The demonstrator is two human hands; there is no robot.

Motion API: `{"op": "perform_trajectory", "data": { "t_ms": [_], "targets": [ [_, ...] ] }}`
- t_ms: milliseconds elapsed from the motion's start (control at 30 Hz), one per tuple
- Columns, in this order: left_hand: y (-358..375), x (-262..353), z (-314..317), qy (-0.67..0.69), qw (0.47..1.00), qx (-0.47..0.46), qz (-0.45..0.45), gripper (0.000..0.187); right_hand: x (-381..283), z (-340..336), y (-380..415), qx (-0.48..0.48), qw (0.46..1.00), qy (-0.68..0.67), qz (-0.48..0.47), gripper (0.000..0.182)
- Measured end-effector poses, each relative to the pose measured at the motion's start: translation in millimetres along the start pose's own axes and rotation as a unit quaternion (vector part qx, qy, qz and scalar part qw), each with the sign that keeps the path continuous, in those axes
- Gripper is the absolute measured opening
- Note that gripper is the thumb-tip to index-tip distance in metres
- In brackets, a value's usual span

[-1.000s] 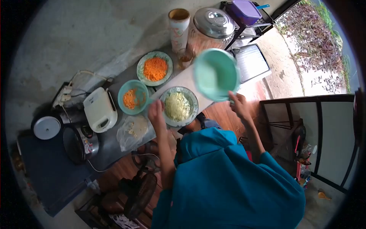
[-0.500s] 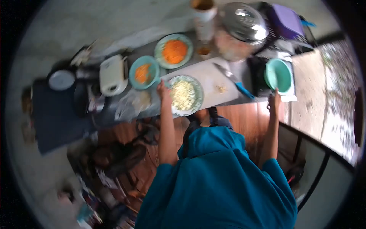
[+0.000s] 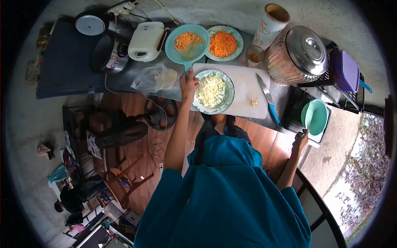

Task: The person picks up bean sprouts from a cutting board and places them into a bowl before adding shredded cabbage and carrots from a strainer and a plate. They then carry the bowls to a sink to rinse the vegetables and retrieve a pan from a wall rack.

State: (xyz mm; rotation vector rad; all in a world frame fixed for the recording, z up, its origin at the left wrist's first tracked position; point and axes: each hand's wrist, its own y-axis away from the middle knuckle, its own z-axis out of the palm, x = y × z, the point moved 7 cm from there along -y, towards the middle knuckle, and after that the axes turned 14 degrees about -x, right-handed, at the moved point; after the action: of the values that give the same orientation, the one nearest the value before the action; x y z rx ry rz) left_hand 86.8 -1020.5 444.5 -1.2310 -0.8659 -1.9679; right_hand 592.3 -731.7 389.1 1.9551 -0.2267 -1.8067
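My left hand (image 3: 189, 86) is closed in a grip, forearm angled up and forward; my right hand (image 3: 301, 139) grips too, that arm reaching wide.

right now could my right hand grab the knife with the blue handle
Probably not while full: the right hand grips the green bowl by its handle. Otherwise the way looks free: the knife lies nearby, nothing on top, blue handle toward that hand.
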Motion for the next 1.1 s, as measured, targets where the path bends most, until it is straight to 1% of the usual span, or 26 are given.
{"op": "perform_trajectory", "data": {
  "t_ms": [33,100,133,233,300,333,367,400,433,467,500,533,567,633,667,733,767,800,833,867,900,967,1000,1033,1067,1100],
  "targets": [
    [10.7,8.0,3.2,0.004,1.000,0.006,-0.002,0.031,4.7,-2.5,0.7,0.067,0.998,-0.019,-0.005,0.036],
    [43.2,23.7,9.3,-0.006,1.000,-0.005,-0.020,0.030,-8.2,14.5,21.8,0.060,0.995,-0.012,-0.075,0.036],
    [57.5,31.5,10.8,-0.004,1.000,0.004,-0.018,0.030,-1.6,15.5,28.7,0.068,0.996,-0.033,-0.057,0.036],
    [113.4,46.2,7.2,0.007,0.999,0.026,-0.018,0.029,-8.0,44.4,67.4,0.031,0.989,-0.025,-0.141,0.037],
    [145.7,53.7,6.2,0.059,0.998,0.028,0.008,0.029,-30.1,90.2,110.7,0.021,0.991,0.011,-0.130,0.039],
    [159.9,56.5,3.6,0.061,0.997,0.031,0.020,0.029,-29.5,107.2,122.1,-0.023,0.993,0.017,-0.118,0.038],
    [176.8,55.4,-3.8,0.053,0.996,0.066,0.017,0.029,-23.4,125.4,129.9,-0.071,0.992,0.000,-0.100,0.034],
    [194.0,53.9,-11.7,0.046,0.994,0.100,0.010,0.029,-22.0,148.6,139.7,-0.137,0.985,0.007,-0.103,0.032],
    [208.2,57.3,-14.3,0.050,0.993,0.103,0.017,0.029,-21.5,174.3,150.7,-0.201,0.974,0.017,-0.104,0.031],
    [225.2,62.4,-20.0,0.046,0.989,0.136,0.018,0.029,-25.5,203.2,165.1,-0.267,0.958,0.046,-0.096,0.030],
    [243.1,65.2,-27.4,0.042,0.984,0.172,0.019,0.029,-28.5,231.8,180.0,-0.334,0.936,0.075,-0.086,0.030],
    [261.5,67.8,-40.2,0.001,0.980,0.194,0.036,0.029,-21.7,255.0,195.0,-0.383,0.916,0.094,-0.072,0.030],
    [276.9,69.8,-50.9,0.006,0.976,0.211,0.049,0.029,-12.7,274.2,204.5,-0.421,0.882,0.160,-0.138,0.028],
    [316.2,74.5,-73.3,0.044,0.966,0.232,0.103,0.029,5.2,308.0,247.7,-0.536,0.818,0.167,-0.123,0.026],
    [338.4,70.9,-93.1,0.052,0.955,0.266,0.121,0.030,10.8,323.4,275.4,-0.575,0.791,0.172,-0.123,0.026],
    [380.8,79.8,-121.4,0.074,0.926,0.336,0.156,0.029,34.3,340.8,326.4,-0.642,0.737,0.205,-0.057,0.027],
    [404.3,82.8,-138.7,0.096,0.912,0.360,0.171,0.028,45.2,347.3,358.8,-0.674,0.705,0.213,-0.058,0.027],
    [431.4,84.7,-159.9,0.102,0.893,0.393,0.191,0.028,59.3,351.4,389.3,-0.693,0.688,0.215,-0.021,0.026],
    [456.4,87.0,-174.6,0.067,0.881,0.424,0.199,0.026,72.6,352.1,412.8,-0.707,0.671,0.222,0.017,0.026],
    [481.4,89.2,-188.4,0.031,0.868,0.452,0.202,0.024,91.1,352.4,434.0,-0.730,0.641,0.232,0.042,0.026],
    [504.0,89.1,-200.5,0.039,0.854,0.476,0.209,0.024,99.7,355.0,455.4,-0.745,0.619,0.245,0.044,0.026],
    [543.4,88.7,-219.3,0.039,0.816,0.535,0.217,0.022,113.3,354.3,500.9,-0.787,0.547,0.283,0.030,0.025],
    [554.4,83.7,-232.6,0.045,0.816,0.536,0.212,0.022,121.3,353.6,515.9,-0.790,0.531,0.305,0.032,0.025],
    [571.4,78.3,-243.7,-0.005,0.800,0.566,0.197,0.022,127.7,351.9,520.3,-0.779,0.540,0.315,0.038,0.025],
    [585.8,77.2,-248.1,-0.058,0.785,0.589,0.182,0.022,133.7,352.2,528.2,-0.796,0.500,0.342,0.000,0.031],
    [590.7,73.6,-250.4,-0.053,0.796,0.577,0.174,0.022,137.7,352.3,535.4,-0.809,0.458,0.366,-0.039,0.036]
  ]
}}
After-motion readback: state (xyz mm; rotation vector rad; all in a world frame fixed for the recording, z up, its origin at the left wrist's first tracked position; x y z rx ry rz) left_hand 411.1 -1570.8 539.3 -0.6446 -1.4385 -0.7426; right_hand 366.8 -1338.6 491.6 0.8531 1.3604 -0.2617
